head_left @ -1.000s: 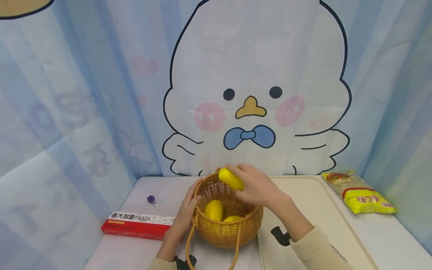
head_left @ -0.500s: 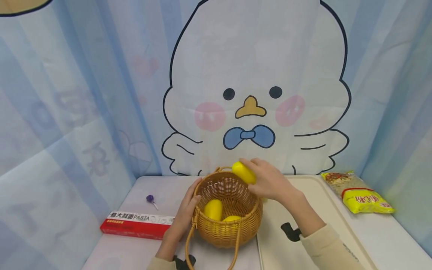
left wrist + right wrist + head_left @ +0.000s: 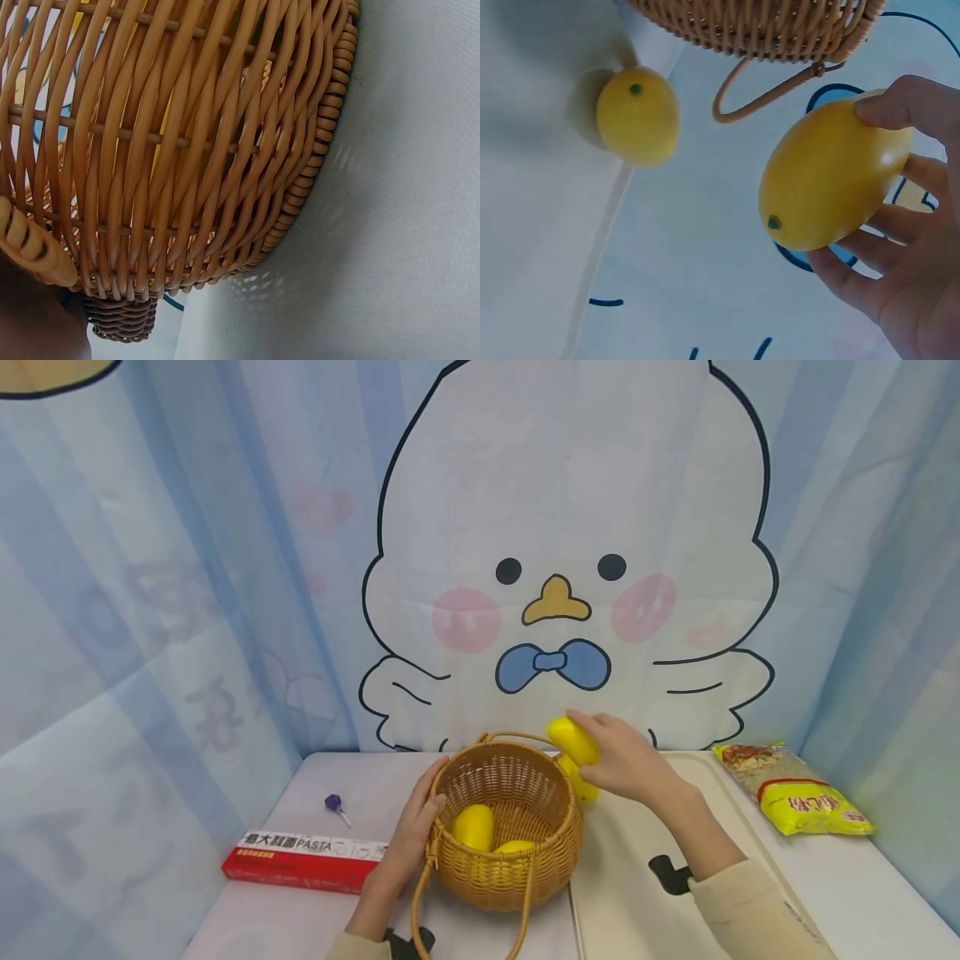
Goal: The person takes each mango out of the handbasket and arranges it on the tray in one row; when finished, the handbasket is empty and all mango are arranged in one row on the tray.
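My left hand (image 3: 411,827) holds the left side of a wicker basket (image 3: 506,881), with the thumb at its rim. Inside lie two yellow fruits that look like mangoes, one mango (image 3: 474,827) at the left and another mango (image 3: 516,846) partly hidden by the front rim. My right hand (image 3: 630,760) grips a third mango (image 3: 573,741) between thumb and fingers, raised just beyond the basket's right rim. Below it another mango (image 3: 639,116) rests on the cream tray (image 3: 637,827), beside the basket. Woven wicker fills most of the left wrist view.
A red-and-white pasta box (image 3: 307,862) lies left of the basket, with a purple lollipop (image 3: 333,804) behind it. At the far right lies a yellow food bag (image 3: 798,789). One basket handle (image 3: 525,906) hangs toward the front. A patterned curtain (image 3: 555,485) stands behind the table.
My right hand has carried its mango from over the basket rightward past the rim. The mango on the tray has come into sight. My left hand and the basket have stayed in place.
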Available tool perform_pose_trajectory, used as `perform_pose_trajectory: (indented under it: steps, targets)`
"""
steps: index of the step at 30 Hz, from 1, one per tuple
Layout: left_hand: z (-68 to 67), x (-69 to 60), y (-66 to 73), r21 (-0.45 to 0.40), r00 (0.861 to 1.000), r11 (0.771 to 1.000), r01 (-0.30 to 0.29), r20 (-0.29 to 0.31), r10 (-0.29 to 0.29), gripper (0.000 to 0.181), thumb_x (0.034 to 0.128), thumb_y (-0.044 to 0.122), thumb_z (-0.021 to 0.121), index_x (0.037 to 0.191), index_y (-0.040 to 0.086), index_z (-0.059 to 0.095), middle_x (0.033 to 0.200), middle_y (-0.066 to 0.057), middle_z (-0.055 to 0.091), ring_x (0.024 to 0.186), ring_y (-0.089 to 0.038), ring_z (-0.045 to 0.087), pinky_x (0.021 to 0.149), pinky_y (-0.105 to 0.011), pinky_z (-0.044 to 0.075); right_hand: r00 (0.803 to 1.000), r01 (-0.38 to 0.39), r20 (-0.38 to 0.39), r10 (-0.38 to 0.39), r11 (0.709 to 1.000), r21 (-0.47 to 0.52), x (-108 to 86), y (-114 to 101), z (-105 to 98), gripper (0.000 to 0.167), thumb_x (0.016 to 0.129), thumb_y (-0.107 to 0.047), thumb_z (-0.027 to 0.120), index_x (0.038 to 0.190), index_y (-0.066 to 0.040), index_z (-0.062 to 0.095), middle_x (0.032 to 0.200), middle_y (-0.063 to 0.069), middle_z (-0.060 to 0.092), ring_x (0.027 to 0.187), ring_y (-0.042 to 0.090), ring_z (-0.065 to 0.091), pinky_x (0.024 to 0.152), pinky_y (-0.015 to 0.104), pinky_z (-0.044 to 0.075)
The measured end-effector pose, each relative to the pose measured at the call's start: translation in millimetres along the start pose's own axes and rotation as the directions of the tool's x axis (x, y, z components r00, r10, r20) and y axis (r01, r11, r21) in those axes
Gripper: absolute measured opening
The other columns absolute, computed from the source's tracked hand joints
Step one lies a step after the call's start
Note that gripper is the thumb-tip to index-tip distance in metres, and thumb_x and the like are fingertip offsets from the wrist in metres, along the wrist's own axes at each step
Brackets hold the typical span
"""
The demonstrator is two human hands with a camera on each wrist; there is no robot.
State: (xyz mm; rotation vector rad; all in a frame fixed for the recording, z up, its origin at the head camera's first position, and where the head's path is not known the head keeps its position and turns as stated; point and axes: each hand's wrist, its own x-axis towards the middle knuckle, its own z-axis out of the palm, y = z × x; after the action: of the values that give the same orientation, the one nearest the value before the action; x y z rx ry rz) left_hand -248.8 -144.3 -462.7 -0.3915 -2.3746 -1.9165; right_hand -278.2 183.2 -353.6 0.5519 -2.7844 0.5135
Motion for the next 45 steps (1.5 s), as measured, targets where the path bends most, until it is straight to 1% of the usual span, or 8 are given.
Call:
perform_pose_trajectory:
  steps: [5,11,19,26,30,36,42,45]
  targets:
    - [-0.8,-0.8,0.8,-0.002,1.0,1.0,-0.003,-0.003,0.003,0.051,0.1038,0.03,0.039,0.151,0.047,0.029,0.159,0.02,0.029,0.151,-0.018,0.028,0.123,-0.054,0.025,0.998,-0.063,0.025,0.062,0.998,0.025,-2.3,14,8,0.075,0.082,-0.02,0.071,0.151,-0.016,0.042,0.139,0.018,0.056,0.117,0.035,0.058,0.096,0.054,0.052]
    - [-1.8,0.4,0.3,0.004,1.0,1.0,-0.014,-0.002,0.014,0.052,0.1041,0.03,0.039,0.154,0.042,0.028,0.159,0.02,0.029,0.151,-0.018,0.028,0.123,-0.055,0.024,0.994,-0.101,0.034,0.1,0.994,0.03,-5.0,28,15,0.074,0.084,-0.021,0.07,0.151,-0.011,0.041,0.143,0.022,0.053,0.123,0.04,0.055,0.101,0.059,0.048]
    - [-4.5,2.0,-1.7,0.0,1.0,1.0,-0.029,-0.008,0.029,0.053,0.1038,0.029,0.038,0.155,0.038,0.028,0.158,0.02,0.029,0.151,-0.015,0.027,0.124,-0.051,0.022,0.987,-0.156,0.033,0.155,0.987,0.037,-5.1,44,26,0.076,0.084,-0.022,0.069,0.152,-0.007,0.038,0.144,0.026,0.051,0.124,0.043,0.054,0.101,0.061,0.047]
    - [-3.8,1.4,0.3,0.006,1.0,1.0,-0.021,-0.006,0.021,0.052,0.1042,0.028,0.038,0.154,0.042,0.028,0.159,0.02,0.029,0.151,-0.016,0.027,0.124,-0.054,0.023,0.975,-0.218,0.044,0.217,0.976,0.025,-4.6,56,37,0.077,0.085,-0.025,0.067,0.152,-0.003,0.035,0.143,0.031,0.049,0.125,0.047,0.052,0.102,0.064,0.044]
    - [-3.8,2.1,-0.4,0.009,1.0,0.999,-0.031,0.001,0.031,0.053,0.1044,0.029,0.038,0.155,0.04,0.027,0.16,0.018,0.028,0.151,-0.018,0.027,0.123,-0.054,0.023,0.972,-0.232,0.038,0.231,0.973,0.015,-4.9,60,43,0.076,0.085,-0.024,0.066,0.151,-0.001,0.036,0.14,0.033,0.05,0.122,0.049,0.053,0.101,0.065,0.045]
    - [-3.6,2.4,-2.6,0.026,0.999,0.999,-0.041,0.001,0.041,0.052,0.1041,0.031,0.038,0.153,0.045,0.026,0.162,0.013,0.027,0.151,-0.023,0.028,0.122,-0.057,0.024,0.97,-0.239,0.044,0.239,0.971,0.014,-4.6,66,54,0.073,0.085,-0.024,0.066,0.149,0.0,0.039,0.14,0.033,0.051,0.123,0.051,0.052,0.102,0.065,0.044]
    - [-1.9,2.5,-3.5,0.017,0.999,0.999,-0.048,-0.004,0.048,0.052,0.1049,0.027,0.037,0.154,0.04,0.027,0.162,0.012,0.029,0.151,-0.024,0.028,0.122,-0.058,0.023,0.961,-0.27,0.069,0.269,0.963,0.018,-7.2,78,66,0.07,0.088,-0.027,0.064,0.147,0.003,0.041,0.142,0.034,0.048,0.127,0.054,0.048,0.106,0.066,0.04]
    - [-0.8,2.1,-2.6,0.024,0.999,0.998,-0.051,-0.006,0.051,0.053,0.1049,0.025,0.037,0.155,0.038,0.027,0.161,0.012,0.029,0.151,-0.023,0.029,0.122,-0.058,0.023,0.957,-0.285,0.064,0.283,0.958,0.028,-10.2,84,72,0.068,0.09,-0.029,0.062,0.145,0.006,0.042,0.142,0.034,0.047,0.128,0.054,0.046,0.107,0.066,0.038]
